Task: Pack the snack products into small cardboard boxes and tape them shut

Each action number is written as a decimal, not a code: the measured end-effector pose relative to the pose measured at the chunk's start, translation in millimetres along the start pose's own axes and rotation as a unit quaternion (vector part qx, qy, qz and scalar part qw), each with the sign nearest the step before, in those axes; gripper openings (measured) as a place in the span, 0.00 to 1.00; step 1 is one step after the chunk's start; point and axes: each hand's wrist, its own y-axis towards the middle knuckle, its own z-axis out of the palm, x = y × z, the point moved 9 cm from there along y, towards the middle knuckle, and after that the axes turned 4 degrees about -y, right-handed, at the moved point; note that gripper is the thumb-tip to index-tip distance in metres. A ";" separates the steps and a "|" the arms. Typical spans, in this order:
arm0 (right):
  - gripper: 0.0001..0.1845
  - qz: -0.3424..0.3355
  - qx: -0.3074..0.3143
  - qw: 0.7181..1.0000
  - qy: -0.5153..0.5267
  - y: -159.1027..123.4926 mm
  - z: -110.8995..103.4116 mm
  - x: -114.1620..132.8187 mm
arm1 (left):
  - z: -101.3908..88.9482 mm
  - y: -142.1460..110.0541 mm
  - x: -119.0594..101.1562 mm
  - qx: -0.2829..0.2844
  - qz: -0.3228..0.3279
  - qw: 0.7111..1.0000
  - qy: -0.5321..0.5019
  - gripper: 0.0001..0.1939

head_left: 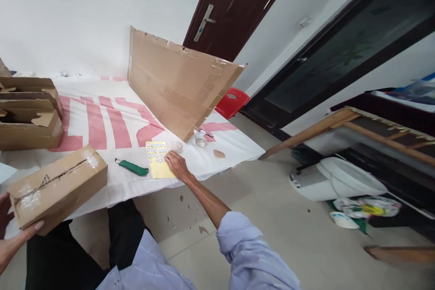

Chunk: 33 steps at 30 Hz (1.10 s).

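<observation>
A long brown cardboard box [59, 186], its top seam taped at both ends, rests at the table's front left. My left hand [16, 235] grips its near left end, thumb on the side. On the table lies a yellow sheet of small white labels [159, 163]. My right hand [176, 165] is at the sheet's right edge, fingers curled together with the tips on it. Whatever they pinch, if anything, is hidden. Between box and sheet lies a green utility knife [133, 167].
Open cardboard boxes [30, 131] stand at the left. A large cardboard panel [180, 84] stands upright behind the sheet. Clear tape rolls [201, 142] and a brown scrap [219, 153] lie right of my hand. A red stool [233, 102] and white bucket [340, 179] are beyond the table.
</observation>
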 end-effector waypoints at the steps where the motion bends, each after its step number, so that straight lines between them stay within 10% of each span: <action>1: 0.13 -0.004 0.006 1.000 -0.005 -1.0 1.2 2.3 | -2.7 0.7 0.7 -0.018 -0.006 1.000 -0.021 0.39; 16: 0.16 -0.086 0.069 0.989 -0.099 -21.8 19.9 -0.9 | 1.4 -16.5 -12.8 0.080 -0.019 0.997 -0.008 0.38; 22: 0.16 -0.170 -0.046 0.983 -0.059 -11.3 1.4 86.3 | 4.3 -24.3 -12.3 0.098 -0.016 0.995 -0.011 0.38; 27: 0.13 -0.213 0.002 0.976 -0.034 -13.7 26.9 161.8 | -14.5 -26.2 -0.1 -0.011 -0.107 0.994 -0.036 0.38; 33: 0.10 -0.155 0.066 0.984 -0.052 -14.5 50.2 183.4 | -48.9 -12.0 5.8 -0.172 -0.209 0.963 -0.001 0.37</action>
